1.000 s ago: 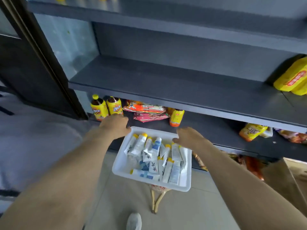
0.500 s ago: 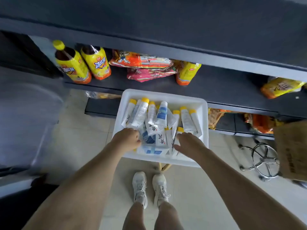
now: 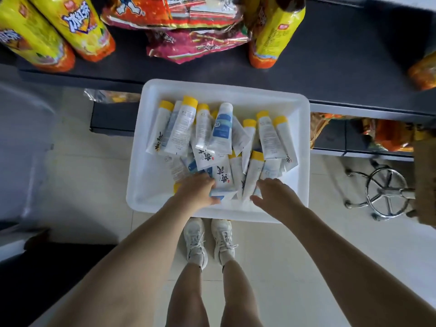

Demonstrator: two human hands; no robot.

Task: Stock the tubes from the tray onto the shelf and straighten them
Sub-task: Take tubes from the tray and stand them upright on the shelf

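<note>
Tubes [image 3: 266,135], white and mostly yellow-capped (one blue-labelled, white cap), lie heaped at all angles in the white tray [image 3: 300,185]. Its far rim meets the front edge of the dark shelf [image 3: 330,55], which carries bottles [image 3: 77,27] and snack bags [image 3: 195,43]. Left grip [image 3: 197,190] reaches into the tray's near side, fingers and thumb curled round a tube [image 3: 226,194] low in the heap; right grip [image 3: 276,194] hovers near it over the near right part of the tray, fingers loose and spread, holding nothing.
</note>
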